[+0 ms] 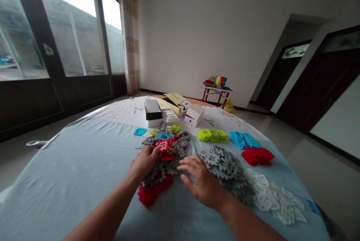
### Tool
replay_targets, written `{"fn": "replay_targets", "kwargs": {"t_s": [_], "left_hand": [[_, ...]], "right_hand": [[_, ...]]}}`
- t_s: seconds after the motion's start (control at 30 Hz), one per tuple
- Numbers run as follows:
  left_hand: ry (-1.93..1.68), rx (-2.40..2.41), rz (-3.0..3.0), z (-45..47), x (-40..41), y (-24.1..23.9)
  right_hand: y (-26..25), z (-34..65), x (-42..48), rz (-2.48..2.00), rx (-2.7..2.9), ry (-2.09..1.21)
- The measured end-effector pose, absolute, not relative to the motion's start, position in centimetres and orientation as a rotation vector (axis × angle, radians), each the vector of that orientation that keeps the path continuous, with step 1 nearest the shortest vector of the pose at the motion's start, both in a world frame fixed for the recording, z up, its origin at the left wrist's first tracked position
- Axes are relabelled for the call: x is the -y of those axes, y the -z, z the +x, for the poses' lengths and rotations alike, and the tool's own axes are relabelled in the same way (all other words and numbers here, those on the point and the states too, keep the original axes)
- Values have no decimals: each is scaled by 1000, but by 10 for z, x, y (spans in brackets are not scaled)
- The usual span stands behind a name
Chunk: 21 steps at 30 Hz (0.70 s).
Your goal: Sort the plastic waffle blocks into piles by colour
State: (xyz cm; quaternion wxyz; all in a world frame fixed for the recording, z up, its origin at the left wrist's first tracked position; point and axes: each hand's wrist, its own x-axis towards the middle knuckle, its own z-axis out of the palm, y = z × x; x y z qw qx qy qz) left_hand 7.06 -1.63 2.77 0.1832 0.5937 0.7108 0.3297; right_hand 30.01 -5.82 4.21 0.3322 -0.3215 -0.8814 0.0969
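A mixed heap of flat plastic connecting pieces (180, 145), mostly grey, lies before me, with red, blue and lime-green ones among it. My left hand (144, 163) reaches in from the left, its fingertips closed on the edge of a red latticed square piece (163, 145) on top. To the right of the heap, my right hand (201, 181) hovers palm down, fingers apart and holding nothing. It is nearest to a pile of grey pieces (221, 162). Several red pieces (154, 192) lie at the near end of the heap, between my forearms.
Sorted groups sit on the right: lime-green pieces (212, 136), blue pieces (243, 139), red pieces (257, 156) and white pieces (275, 196). White boxes (194, 114) and a yellow printed box (178, 102) stand at the back of the cloth-covered table (84, 166).
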Motion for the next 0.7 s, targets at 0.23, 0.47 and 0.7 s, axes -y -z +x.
{"fn": "replay_targets", "kwargs": {"t_s": [0.23,0.47,0.7], "left_hand": [[-645,-2288,1871,18,-11,-60],[-729,-2253,1942,-19,-79,-19],[-732,-1949,1974,-6,-67,-5]], "right_hand": [[-38,296,69,-811,2297,-356],[-54,300,47,-819,2239,-327],[-64,293,-29,-1001,2103,-274]]}}
